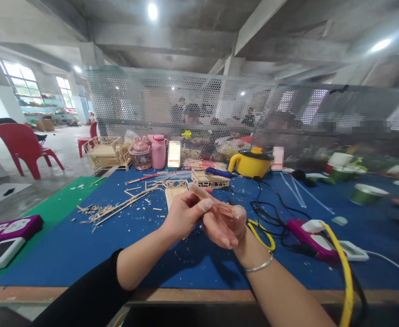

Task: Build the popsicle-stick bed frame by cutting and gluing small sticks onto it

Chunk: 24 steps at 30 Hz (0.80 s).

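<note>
My left hand (184, 213) and my right hand (224, 223) meet above the blue mat (83, 245). The left hand's fingers are closed over the fingers of the right hand, and a pale wrap shows on one left fingertip. My right hand lies palm up with its fingers curled; a silver bangle (260, 265) sits on its wrist. Whether anything small is between the hands is hidden. Just beyond them lie a flat panel of wooden sticks (174, 193) and a small stick frame (210, 178). Yellow-handled scissors (262, 234) lie right of my right hand.
Loose sticks and scraps (115, 209) litter the mat's left. A yellow pot (250, 163), pink bottle (158, 152) and stick model (105, 152) stand at the back. Black cables, a purple power strip (313, 237) and yellow cord (344, 268) lie right. People sit behind a mesh screen (219, 100).
</note>
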Each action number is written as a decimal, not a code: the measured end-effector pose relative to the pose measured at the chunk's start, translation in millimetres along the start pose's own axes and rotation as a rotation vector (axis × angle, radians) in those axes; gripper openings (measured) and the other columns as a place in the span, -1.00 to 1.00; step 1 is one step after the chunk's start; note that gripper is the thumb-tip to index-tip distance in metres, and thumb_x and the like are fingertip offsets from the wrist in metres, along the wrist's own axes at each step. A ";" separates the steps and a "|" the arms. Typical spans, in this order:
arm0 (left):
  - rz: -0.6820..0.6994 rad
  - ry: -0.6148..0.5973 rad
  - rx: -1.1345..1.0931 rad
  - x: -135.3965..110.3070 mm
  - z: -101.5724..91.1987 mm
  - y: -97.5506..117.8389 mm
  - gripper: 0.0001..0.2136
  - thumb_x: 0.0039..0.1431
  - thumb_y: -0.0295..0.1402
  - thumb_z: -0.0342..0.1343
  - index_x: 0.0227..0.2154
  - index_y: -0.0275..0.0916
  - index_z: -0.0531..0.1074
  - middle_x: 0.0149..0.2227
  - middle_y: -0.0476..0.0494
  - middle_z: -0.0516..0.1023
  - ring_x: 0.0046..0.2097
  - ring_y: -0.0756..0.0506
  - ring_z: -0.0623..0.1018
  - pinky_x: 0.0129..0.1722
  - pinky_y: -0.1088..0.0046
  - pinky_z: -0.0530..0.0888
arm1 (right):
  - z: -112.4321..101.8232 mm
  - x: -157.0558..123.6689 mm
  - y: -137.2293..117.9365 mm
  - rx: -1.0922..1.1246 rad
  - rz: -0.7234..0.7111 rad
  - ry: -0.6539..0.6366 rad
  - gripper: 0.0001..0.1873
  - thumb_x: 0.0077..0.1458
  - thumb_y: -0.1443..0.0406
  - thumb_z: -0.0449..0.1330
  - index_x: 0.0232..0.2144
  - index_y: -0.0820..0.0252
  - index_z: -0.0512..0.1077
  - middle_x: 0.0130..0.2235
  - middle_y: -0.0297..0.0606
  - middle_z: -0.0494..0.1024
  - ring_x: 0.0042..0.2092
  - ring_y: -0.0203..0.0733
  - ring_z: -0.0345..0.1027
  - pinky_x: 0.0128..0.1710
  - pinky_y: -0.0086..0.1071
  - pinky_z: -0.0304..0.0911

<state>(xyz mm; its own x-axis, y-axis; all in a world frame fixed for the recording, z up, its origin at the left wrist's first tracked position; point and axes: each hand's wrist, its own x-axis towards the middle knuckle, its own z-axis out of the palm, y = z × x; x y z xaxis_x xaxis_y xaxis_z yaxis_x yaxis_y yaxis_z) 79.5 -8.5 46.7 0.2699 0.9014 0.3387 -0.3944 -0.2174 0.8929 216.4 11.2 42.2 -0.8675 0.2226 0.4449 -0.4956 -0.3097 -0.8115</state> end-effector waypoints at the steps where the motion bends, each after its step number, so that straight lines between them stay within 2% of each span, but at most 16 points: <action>1: 0.012 -0.014 0.013 -0.8 -1.8 2.3 -0.57 -0.12 -0.13 0.30 -0.20 -0.27 0.47 -0.50 0.03 0.43 -0.52 0.08 0.33 -0.52 0.57 0.29 | 1.5 1.3 -1.1 -0.009 0.014 0.008 -0.09 -0.05 0.08 0.15 0.26 0.17 -0.13 -0.48 -0.33 0.59 -0.78 -0.42 0.16 -0.80 -0.63 0.06; 5: 0.138 0.021 0.067 -1.3 -11.5 8.9 -0.59 -0.01 -0.09 0.22 -0.14 -0.22 0.46 -0.65 0.14 0.22 -0.62 0.13 0.16 -0.64 0.61 0.14 | 4.4 5.8 -1.6 -0.057 0.082 0.062 -0.09 -0.12 0.07 0.19 0.23 0.16 -0.05 -0.52 -0.36 0.58 -0.77 -0.39 0.19 -0.78 -0.60 0.10; 8: 0.168 0.069 0.055 -1.3 -11.1 7.6 -0.66 0.01 -0.04 0.18 -0.31 -0.22 0.49 -0.71 0.16 0.11 -0.67 0.13 0.08 -0.68 0.59 0.06 | 2.7 4.6 0.1 -0.047 0.127 0.063 -0.07 -0.17 0.03 0.21 0.21 0.14 -0.01 -0.55 -0.38 0.57 -0.78 -0.38 0.18 -0.80 -0.59 0.07; 10: 0.140 0.064 0.020 -2.3 -6.4 4.8 -0.67 -0.04 -0.04 0.22 -0.39 -0.23 0.46 -0.68 0.14 0.17 -0.67 0.13 0.10 -0.68 0.58 0.08 | 1.2 2.0 0.6 -0.009 0.153 0.038 -0.03 -0.20 0.02 0.21 0.22 0.18 -0.05 -0.54 -0.35 0.58 -0.79 -0.37 0.20 -0.82 -0.58 0.09; 13: 0.136 0.059 0.019 -4.9 1.1 1.8 -0.66 -0.10 -0.07 0.27 -0.40 -0.24 0.45 -0.61 0.09 0.29 -0.62 0.12 0.18 -0.62 0.56 0.17 | -0.8 -1.4 1.3 0.048 0.210 0.035 0.09 -0.27 0.00 0.23 0.24 0.27 -0.12 -0.55 -0.29 0.59 -0.82 -0.35 0.19 -0.84 -0.58 0.11; 15: 0.144 0.069 0.042 -6.7 4.0 1.5 -0.67 -0.12 -0.09 0.28 -0.40 -0.24 0.46 -0.57 0.05 0.35 -0.57 0.09 0.24 -0.57 0.55 0.23 | -2.7 -2.5 2.8 0.073 0.259 0.050 0.12 -0.32 -0.01 0.26 0.22 0.34 -0.06 -0.57 -0.27 0.59 -0.83 -0.35 0.18 -0.85 -0.58 0.11; 17: 0.142 0.081 0.059 -8.5 5.4 2.0 -0.68 -0.13 -0.10 0.29 -0.43 -0.25 0.46 -0.55 0.02 0.39 -0.53 0.06 0.31 -0.52 0.52 0.29 | -5.2 -2.7 4.9 0.115 0.277 0.023 0.00 -0.31 0.00 0.27 0.13 0.39 0.12 -0.57 -0.21 0.59 -0.83 -0.34 0.18 -0.85 -0.56 0.11; 19: 0.142 0.091 0.066 -9.9 6.2 2.6 -0.69 -0.15 -0.12 0.29 -0.44 -0.25 0.46 -0.53 0.00 0.42 -0.50 0.03 0.36 -0.46 0.49 0.34 | -6.8 -2.0 6.5 0.171 0.249 -0.060 -0.24 -0.24 0.03 0.24 -0.02 0.39 0.30 -0.52 -0.12 0.60 -0.81 -0.33 0.21 -0.85 -0.53 0.13; 21: 0.140 0.085 0.075 -10.7 6.2 3.2 -0.70 -0.15 -0.13 0.30 -0.43 -0.25 0.47 -0.50 -0.02 0.46 -0.45 0.00 0.41 -0.40 0.47 0.38 | -5.7 -0.4 6.3 0.184 0.220 -0.115 -0.38 -0.18 0.07 0.21 -0.09 0.36 0.35 -0.46 -0.10 0.62 -0.79 -0.34 0.23 -0.83 -0.52 0.14; 22: 0.130 0.070 0.083 -10.7 5.5 3.4 -0.69 -0.15 -0.14 0.30 -0.41 -0.25 0.48 -0.47 -0.04 0.48 -0.42 -0.01 0.43 -0.38 0.46 0.39 | -3.9 0.7 5.6 0.160 0.216 -0.107 -0.37 -0.16 0.08 0.20 -0.05 0.34 0.33 -0.45 -0.12 0.62 -0.78 -0.34 0.24 -0.83 -0.53 0.14; 24: 0.106 0.025 0.091 -9.8 2.2 3.9 -0.63 -0.18 -0.13 0.32 -0.32 -0.25 0.48 -0.44 -0.06 0.49 -0.39 -0.03 0.45 -0.37 0.46 0.40 | 1.9 3.4 3.3 0.061 0.219 -0.015 -0.21 -0.17 0.08 0.21 0.11 0.28 0.19 -0.48 -0.23 0.61 -0.78 -0.37 0.24 -0.82 -0.58 0.11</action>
<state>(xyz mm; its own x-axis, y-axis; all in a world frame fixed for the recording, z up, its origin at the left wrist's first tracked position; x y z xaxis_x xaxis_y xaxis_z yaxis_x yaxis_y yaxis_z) 77.3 -19.0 47.5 0.2087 0.8803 0.4261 -0.3381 -0.3439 0.8760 211.8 9.1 41.7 -0.9550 0.1300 0.2668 -0.2967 -0.4047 -0.8650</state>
